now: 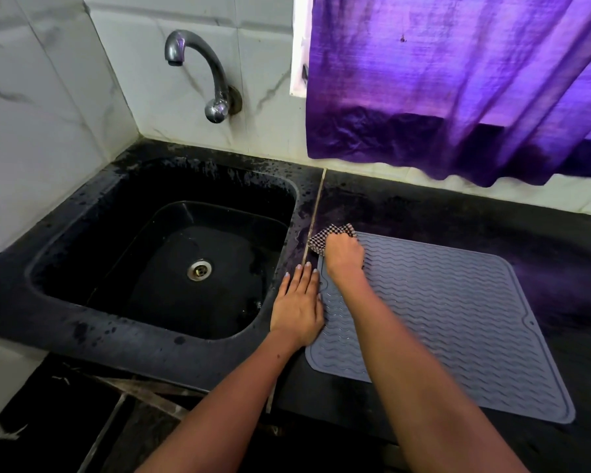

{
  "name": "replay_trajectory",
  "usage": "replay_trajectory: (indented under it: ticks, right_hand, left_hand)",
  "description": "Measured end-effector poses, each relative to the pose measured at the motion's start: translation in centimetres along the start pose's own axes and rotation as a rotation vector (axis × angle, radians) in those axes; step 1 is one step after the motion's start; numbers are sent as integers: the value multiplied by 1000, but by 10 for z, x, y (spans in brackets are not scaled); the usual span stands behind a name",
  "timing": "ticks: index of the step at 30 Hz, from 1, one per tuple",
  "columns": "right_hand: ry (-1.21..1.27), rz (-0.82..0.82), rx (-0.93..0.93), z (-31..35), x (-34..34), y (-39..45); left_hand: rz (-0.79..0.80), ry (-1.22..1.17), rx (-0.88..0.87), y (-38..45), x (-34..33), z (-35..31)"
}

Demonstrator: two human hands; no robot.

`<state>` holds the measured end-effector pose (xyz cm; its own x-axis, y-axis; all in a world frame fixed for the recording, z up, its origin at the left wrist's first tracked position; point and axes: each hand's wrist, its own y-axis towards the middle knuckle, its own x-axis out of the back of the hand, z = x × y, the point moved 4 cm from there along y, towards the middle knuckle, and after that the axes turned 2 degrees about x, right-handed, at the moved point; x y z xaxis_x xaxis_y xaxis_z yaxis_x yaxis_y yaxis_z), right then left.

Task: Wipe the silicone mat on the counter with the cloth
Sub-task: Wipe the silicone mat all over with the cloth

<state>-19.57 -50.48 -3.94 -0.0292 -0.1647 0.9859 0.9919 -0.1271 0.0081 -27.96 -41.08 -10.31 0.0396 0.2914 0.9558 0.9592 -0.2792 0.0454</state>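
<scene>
L hand (pixel 299 307) flat on grey mat (pixel 458 322) edge – R hand (pixel 343 256) grips checked cloth (pixel 325 237), black counter (pixel 543 254).

A black sink (pixel 65 230) with a steel drain (pixel 200 270) sits under a chrome tap (pixel 198 68), beside a purple curtain (pixel 458 80).

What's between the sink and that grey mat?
In the head view, a strip of black counter with a pale seam separates sink and mat; the left hand lies flat there, touching the mat's edge.
</scene>
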Motion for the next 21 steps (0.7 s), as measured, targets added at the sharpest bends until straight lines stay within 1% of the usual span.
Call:
replay_trajectory:
  ticks: [3, 6, 8, 10, 12, 18, 21]
  right_hand:
    - [-14, 14, 5, -5, -1, -1]
    - [60, 43, -30, -11, 8, 1]
    - [117, 1, -73, -19, 17, 2]
    - [97, -75, -76, -25, 24, -2]
    - [16, -104, -42, -26, 24, -9]
    - [-124, -45, 89, -20, 2, -29]
    - [-117, -12, 114, -24, -1, -33]
  left_hand:
    - [2, 2, 1, 0, 0, 0]
    - [-3, -2, 1, -1, 2, 0]
    - [-4, -3, -1, -1, 2, -1]
    - [-5, -6, 4, -2, 3, -1]
    - [-8, -6, 4, -2, 3, -1]
    - [-7, 1, 5, -2, 3, -1]
    - [-10, 2, 5, -1, 2, -1]
